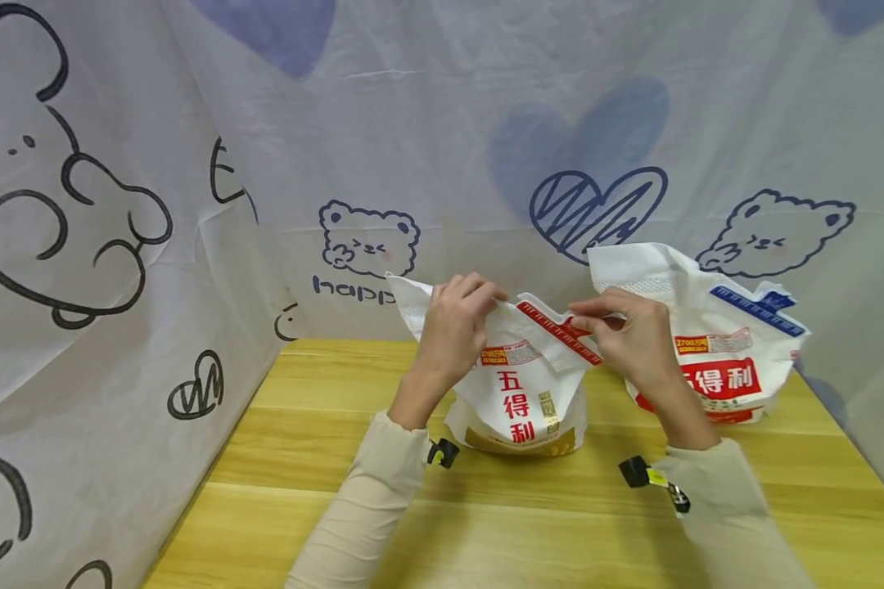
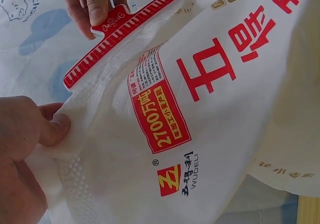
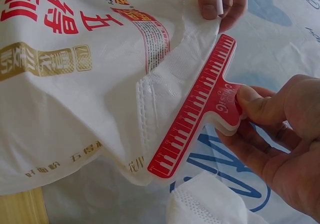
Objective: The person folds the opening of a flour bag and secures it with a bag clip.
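A white flour bag point(image 1: 486, 401) with red characters stands upright on the wooden table in the head view. Across its folded top edge lies a red bag clip point(image 2: 125, 36) printed with piano keys. My right hand point(image 1: 629, 335) pinches the clip's tab between thumb and fingers, which the right wrist view shows closely. To the left of the clip, my left hand point(image 1: 457, 323) pinches the bag's top edge. In the left wrist view, the left thumb presses on the white fabric near the clip's end.
A second white flour bag point(image 1: 714, 335) stands to the right, its top held by a blue clip point(image 1: 759, 309). The wooden table point(image 1: 280, 458) meets a printed cloth backdrop point(image 1: 442, 147) behind and a cloth wall at the left.
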`<state>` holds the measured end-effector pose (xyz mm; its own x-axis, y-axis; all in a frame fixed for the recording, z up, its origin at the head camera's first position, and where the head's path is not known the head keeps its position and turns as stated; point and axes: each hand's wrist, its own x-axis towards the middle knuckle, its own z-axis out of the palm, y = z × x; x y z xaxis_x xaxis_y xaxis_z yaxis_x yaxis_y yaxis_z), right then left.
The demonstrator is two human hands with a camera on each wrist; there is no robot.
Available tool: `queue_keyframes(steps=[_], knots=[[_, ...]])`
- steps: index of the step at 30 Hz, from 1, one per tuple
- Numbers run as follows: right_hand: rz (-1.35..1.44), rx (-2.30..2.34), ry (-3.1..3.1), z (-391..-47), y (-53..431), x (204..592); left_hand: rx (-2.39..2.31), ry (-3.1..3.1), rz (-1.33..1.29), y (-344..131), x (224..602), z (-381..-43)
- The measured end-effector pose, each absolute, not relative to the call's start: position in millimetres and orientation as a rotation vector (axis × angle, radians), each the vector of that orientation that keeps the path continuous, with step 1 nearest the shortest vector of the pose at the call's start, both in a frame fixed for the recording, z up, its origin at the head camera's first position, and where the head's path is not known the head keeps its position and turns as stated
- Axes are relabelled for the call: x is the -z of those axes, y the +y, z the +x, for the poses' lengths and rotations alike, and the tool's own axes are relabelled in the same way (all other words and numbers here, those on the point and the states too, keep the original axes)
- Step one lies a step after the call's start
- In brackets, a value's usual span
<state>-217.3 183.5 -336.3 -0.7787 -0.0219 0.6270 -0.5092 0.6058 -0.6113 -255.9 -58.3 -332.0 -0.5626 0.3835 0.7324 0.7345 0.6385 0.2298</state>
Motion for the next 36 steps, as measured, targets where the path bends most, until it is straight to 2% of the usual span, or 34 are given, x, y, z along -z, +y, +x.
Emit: queue_keyframes(steps=[24,36], knots=[[0.565,-1.192,-2.232,-228.9,175.0,346.6,0.817,-2.185,-0.87,-53.0,330.8,-260.0],[0.531,-1.161,-2.343,-229.6,170.8,347.5,0.82,-2.192,-0.869,-50.2,325.0,-258.5]])
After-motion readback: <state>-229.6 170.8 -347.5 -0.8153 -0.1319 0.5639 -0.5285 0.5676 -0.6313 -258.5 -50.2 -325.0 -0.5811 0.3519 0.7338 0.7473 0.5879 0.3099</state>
